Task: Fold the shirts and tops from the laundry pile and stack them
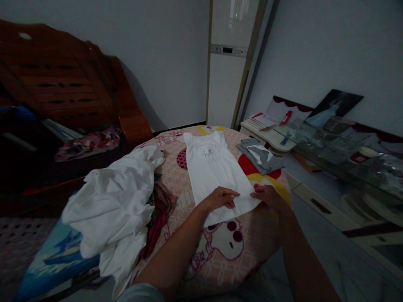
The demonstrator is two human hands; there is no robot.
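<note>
white garment (pixel 209 170) lies flat and lengthwise on the patterned tablecloth (pixel 258 241), between a loose white heap (pixel 113 201) to the left and a small grey bundle (pixel 267 167) to the right. left hand (pixel 222 198) rests on the near end, index finger stretched out, the others curled; cannot tell whether they grip cloth. right hand (pixel 267 196) is at the near right corner, fingertips at the edge; whether pinched or merely resting, cannot tell.

progress, as judged: grey bundle looks folded and set aside; white garment spread mostly smooth, a small pucker near its far end, not yet compact. heap still rumpled, dark red cloth (pixel 156 230) beside it, both apparently untreated.
</note>
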